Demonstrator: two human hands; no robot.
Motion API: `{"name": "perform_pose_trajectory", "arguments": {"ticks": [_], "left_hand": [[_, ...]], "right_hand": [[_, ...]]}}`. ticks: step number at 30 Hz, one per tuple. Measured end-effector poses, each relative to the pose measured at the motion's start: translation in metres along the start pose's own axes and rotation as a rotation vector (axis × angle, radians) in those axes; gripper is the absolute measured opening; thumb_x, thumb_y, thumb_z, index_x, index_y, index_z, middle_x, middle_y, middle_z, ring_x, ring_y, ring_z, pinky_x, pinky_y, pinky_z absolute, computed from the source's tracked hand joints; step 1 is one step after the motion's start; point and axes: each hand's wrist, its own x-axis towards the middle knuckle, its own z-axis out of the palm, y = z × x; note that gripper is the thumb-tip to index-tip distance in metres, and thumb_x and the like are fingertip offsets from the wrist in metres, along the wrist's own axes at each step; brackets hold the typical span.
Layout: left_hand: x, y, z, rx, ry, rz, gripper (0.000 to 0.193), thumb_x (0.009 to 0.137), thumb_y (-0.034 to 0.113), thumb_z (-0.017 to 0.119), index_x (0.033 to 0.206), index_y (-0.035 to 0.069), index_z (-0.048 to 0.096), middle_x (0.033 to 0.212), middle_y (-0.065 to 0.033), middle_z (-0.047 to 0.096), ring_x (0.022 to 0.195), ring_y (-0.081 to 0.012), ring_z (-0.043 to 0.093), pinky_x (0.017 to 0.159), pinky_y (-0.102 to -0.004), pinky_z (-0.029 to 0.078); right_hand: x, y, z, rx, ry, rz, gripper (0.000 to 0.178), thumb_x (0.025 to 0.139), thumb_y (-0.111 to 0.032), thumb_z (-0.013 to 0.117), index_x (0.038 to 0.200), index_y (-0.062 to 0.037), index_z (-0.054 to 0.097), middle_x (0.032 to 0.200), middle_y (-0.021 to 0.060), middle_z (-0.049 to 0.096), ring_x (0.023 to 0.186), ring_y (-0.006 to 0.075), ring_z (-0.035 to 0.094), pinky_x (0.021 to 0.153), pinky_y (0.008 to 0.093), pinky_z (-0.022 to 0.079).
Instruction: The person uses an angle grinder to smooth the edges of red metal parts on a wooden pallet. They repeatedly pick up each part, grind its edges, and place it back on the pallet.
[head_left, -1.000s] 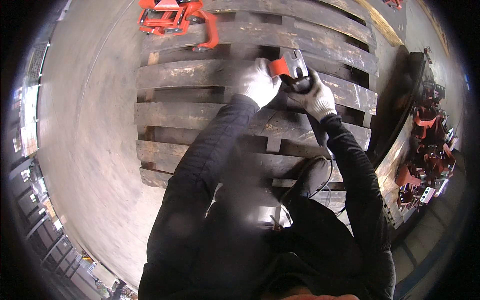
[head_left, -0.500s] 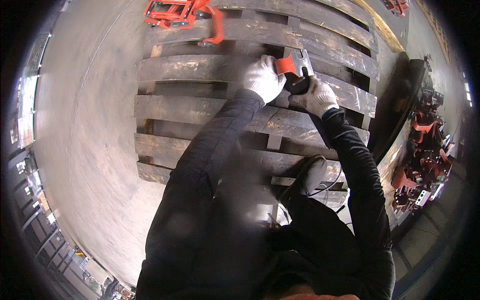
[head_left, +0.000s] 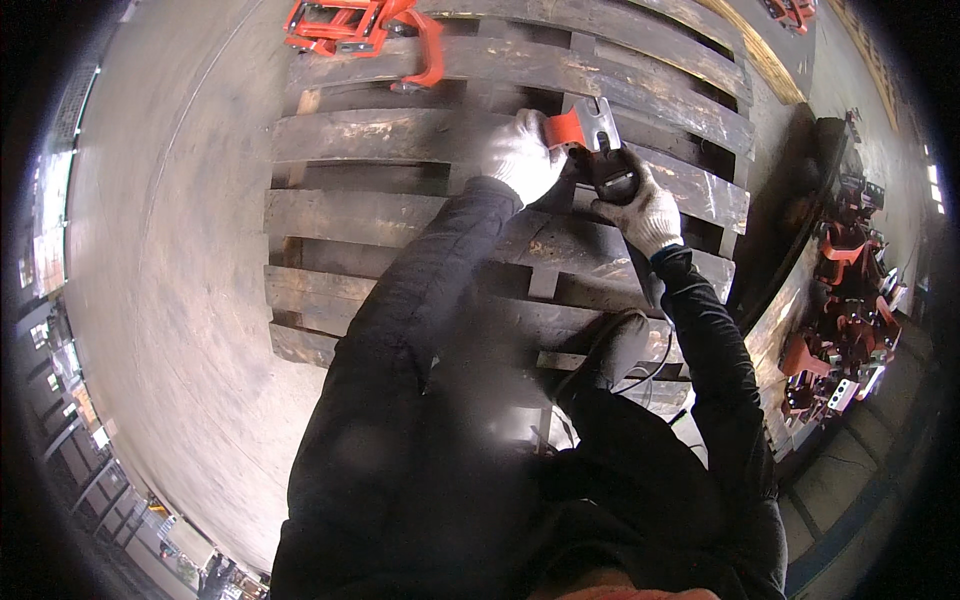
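Observation:
My left hand, in a white knit glove, is closed around a red metal bracket. A bare steel plate with a slot forms the bracket's right end. My right hand, gloved the same way, grips a dark hand-held tool with a rounded body. The tool's upper end is at the lower edge of the steel plate; whether they touch I cannot tell. Part of the tool is hidden by my right fingers and shadow. Both hands are above the wooden pallet.
Red metal frames lie at the pallet's far left, beside a curved red bracket. Many red and dark metal parts are heaped on the right. My shoe rests on the near pallet boards, with a black cable beside it.
My right hand has shifted slightly right and down and turned, so more of the dark tool's rounded body shows. The bracket in my left hand has moved slightly left and tilted.

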Motion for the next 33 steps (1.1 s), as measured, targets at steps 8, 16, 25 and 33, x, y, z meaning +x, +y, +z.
{"name": "perform_pose_trajectory", "arguments": {"ticks": [8,16,25,33], "left_hand": [[-0.001,-0.002,0.005,-0.040,0.038,0.018,0.045,0.086,0.038,0.073,0.112,0.004,0.057,0.095,-0.0159,0.067,0.082,-0.0351,0.070,0.072,-0.0473,0.056],[0.001,0.000,-0.001,-0.094,-0.038,-0.017,0.044,0.085,0.035,0.073,0.112,0.005,0.057,0.090,-0.0159,0.067,0.081,-0.0361,0.069,0.072,-0.0473,0.056],[0.002,0.000,-0.003,-0.163,-0.070,-0.052,0.041,0.084,0.031,0.075,0.109,0.003,0.057,0.087,-0.0183,0.067,0.080,-0.0383,0.068,0.072,-0.0495,0.055],[0.005,0.000,-0.002,-0.150,-0.081,-0.001,0.040,0.086,0.031,0.073,0.108,0.002,0.056,0.089,-0.0180,0.066,0.081,-0.0376,0.068,0.073,-0.0487,0.055]], "right_hand": [[0.017,0.001,-0.001,0.064,0.036,-0.062,0.098,0.071,-0.037,0.093,0.152,-0.0107,0.045,0.129,0.0176,0.070,0.118,0.0298,0.068,0.102,0.0378,0.052],[0.038,0.005,0.003,-0.044,0.015,-0.081,0.099,0.070,-0.036,0.093,0.151,-0.0088,0.045,0.126,0.0193,0.070,0.116,0.0318,0.069,0.100,0.0392,0.054],[0.066,-0.005,0.007,-0.072,0.042,-0.100,0.102,0.067,-0.043,0.094,0.150,-0.0084,0.046,0.126,0.0208,0.070,0.114,0.0334,0.069,0.097,0.0407,0.055],[0.092,0.005,0.012,-0.073,0.020,-0.045,0.105,0.067,-0.036,0.095,0.154,-0.0074,0.042,0.122,0.0214,0.071,0.109,0.0313,0.071,0.095,0.0357,0.054]]}}
